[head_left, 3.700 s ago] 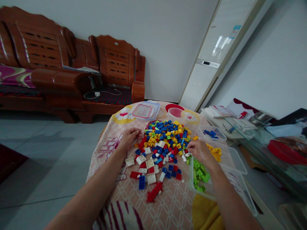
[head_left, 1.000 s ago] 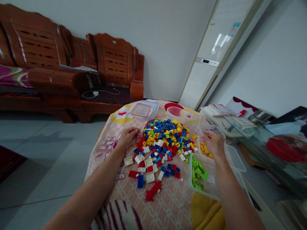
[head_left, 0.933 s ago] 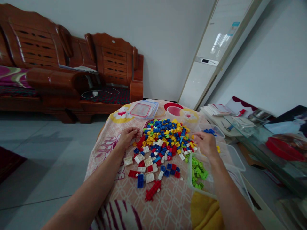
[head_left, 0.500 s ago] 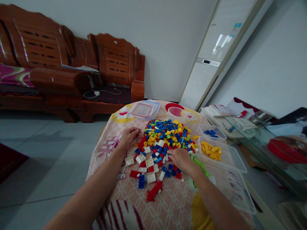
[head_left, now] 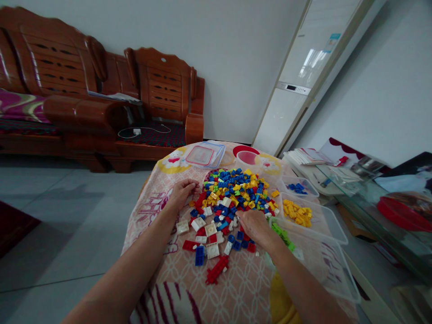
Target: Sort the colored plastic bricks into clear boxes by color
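A heap of toy building bricks in blue, yellow, red, white and green is spread over the cloth-covered table. At the heap's left edge my left hand is closed with fingertips together; what they hold, if anything, does not show. My right hand reaches into the near right part of the heap, its fingers bent down among the bricks and partly hidden. Close to the hands are white bricks, a dark blue brick and a long red piece.
To the right, clear plastic boxes hold blue bricks, yellow bricks and green bricks. Box lids and a round tub lie at the back. A glass shelf stands beyond the right edge, a wooden sofa behind.
My right hand has shifted very slightly within the bricks. My left hand stays in the same place.
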A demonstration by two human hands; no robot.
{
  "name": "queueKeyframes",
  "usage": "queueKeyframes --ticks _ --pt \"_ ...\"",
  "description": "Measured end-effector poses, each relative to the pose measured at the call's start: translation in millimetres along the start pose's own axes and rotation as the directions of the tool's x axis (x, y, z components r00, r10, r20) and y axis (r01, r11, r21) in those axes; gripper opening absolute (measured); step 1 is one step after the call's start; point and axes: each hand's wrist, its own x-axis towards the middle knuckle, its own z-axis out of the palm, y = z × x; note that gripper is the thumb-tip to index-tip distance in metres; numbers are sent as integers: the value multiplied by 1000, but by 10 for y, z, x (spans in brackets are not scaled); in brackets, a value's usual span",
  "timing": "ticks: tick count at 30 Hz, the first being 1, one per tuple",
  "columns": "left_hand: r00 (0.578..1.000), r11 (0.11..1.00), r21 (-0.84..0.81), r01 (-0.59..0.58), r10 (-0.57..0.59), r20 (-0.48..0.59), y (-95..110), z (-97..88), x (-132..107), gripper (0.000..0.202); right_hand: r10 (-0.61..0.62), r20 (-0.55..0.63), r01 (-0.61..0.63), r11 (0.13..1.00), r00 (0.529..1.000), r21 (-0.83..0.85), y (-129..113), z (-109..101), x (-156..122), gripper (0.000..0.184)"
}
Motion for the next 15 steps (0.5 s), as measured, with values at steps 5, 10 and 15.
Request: queueKeyframes --ticks 5,10,15 --pt "1000 1000 2 -9 9 -3 12 7 -12 32 7 18 -8 999 1000 41 20 18 -13 24" --pt "1000 1000 7 -7 7 -8 27 15 -19 32 61 -84 -33 952 995 304 95 -36 -20 21" --pt "1000 1000 -9 4 -4 -3 27 12 -12 32 222 -88 -77 638 971 766 266 -39 39 25"
